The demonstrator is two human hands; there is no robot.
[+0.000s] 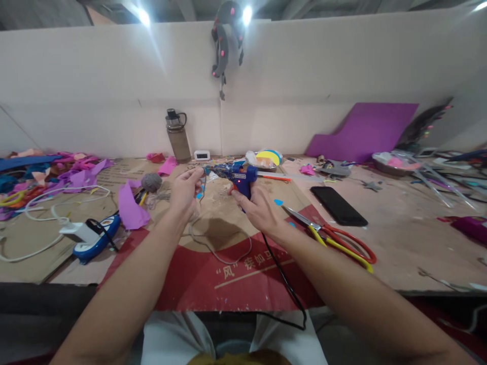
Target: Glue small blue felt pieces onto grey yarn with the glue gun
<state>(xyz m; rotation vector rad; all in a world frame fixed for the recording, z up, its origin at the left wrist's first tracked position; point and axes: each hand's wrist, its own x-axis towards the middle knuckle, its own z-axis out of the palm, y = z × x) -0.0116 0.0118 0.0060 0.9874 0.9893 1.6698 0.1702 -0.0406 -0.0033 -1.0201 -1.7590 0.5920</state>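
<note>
My right hand (255, 205) is wrapped round the handle of a blue hot glue gun (243, 177), whose nozzle points left. A clear glue stick (279, 176) sticks out of its back, and a black cord (283, 279) hangs below. Close to the nozzle tip, my left hand (186, 190) pinches a small blue piece (206, 171) with grey yarn (203, 195) trailing down from it. Whether the nozzle touches the piece I cannot tell. Beneath both hands lies a red and brown cardboard sheet (182, 284).
Scissors (335, 235) and a black phone (338, 205) lie to the right. At left are a power strip (97, 241), a white cable, a grey yarn ball (151, 182) and felt scraps (76, 172). A bottle (178, 137) stands at the back near a bowl (262, 161).
</note>
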